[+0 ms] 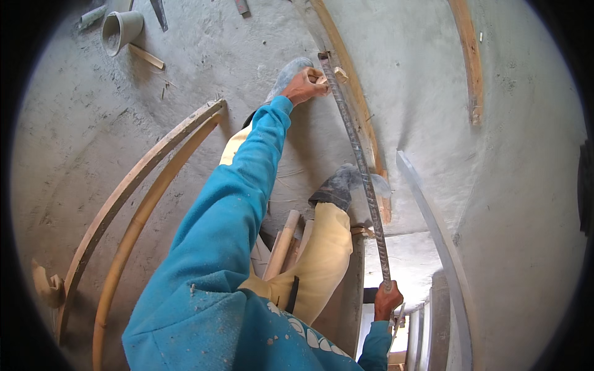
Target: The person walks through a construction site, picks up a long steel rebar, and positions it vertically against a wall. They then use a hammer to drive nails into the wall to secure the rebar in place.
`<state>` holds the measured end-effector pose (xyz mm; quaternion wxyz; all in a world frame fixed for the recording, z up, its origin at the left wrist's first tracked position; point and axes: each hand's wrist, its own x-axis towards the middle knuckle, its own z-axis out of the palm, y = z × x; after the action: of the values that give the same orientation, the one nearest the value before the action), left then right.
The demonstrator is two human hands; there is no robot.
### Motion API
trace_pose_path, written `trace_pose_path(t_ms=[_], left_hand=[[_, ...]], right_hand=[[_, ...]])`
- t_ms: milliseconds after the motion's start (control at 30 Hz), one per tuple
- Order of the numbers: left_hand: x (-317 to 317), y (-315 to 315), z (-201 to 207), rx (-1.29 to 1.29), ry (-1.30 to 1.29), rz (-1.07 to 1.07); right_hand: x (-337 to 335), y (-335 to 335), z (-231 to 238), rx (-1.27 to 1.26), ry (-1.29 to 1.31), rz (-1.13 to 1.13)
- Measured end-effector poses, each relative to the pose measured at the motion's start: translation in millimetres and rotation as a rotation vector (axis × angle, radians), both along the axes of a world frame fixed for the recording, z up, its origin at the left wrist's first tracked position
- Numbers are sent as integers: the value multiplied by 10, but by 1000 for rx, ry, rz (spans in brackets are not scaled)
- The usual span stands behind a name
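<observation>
My right hand, low and to the right, is closed round the near end of a long ribbed steel bar. The bar runs up and away, and its dark far end lies over a long wooden board. My left hand reaches forward to that far end, its fingers closed on a small light wood block. The block sits beside the bar, partly behind it. Whether the left fingers also touch the bar I cannot tell. A dusty boot of mine stands beside the board, and my other foot is beyond the left hand.
Two long timber poles lean at the left. A dusty bucket lies tipped at the far left, a wood strip beside it. A grey plank slants at the right. Another wooden board lies far right. Wood pieces lie beneath me.
</observation>
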<state>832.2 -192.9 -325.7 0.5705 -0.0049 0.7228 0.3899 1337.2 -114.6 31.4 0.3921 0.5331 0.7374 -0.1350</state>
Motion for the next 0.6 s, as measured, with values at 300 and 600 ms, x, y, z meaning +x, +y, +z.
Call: trace_pose_path(t_ms=[300,600], left_hand=[[60,-85,-227,238,-453,648],[436,230,-137,66,-259,872]], right_hand=[[-97,23,22,138,13,-28],[526,-120,-1158,165,74,-39]])
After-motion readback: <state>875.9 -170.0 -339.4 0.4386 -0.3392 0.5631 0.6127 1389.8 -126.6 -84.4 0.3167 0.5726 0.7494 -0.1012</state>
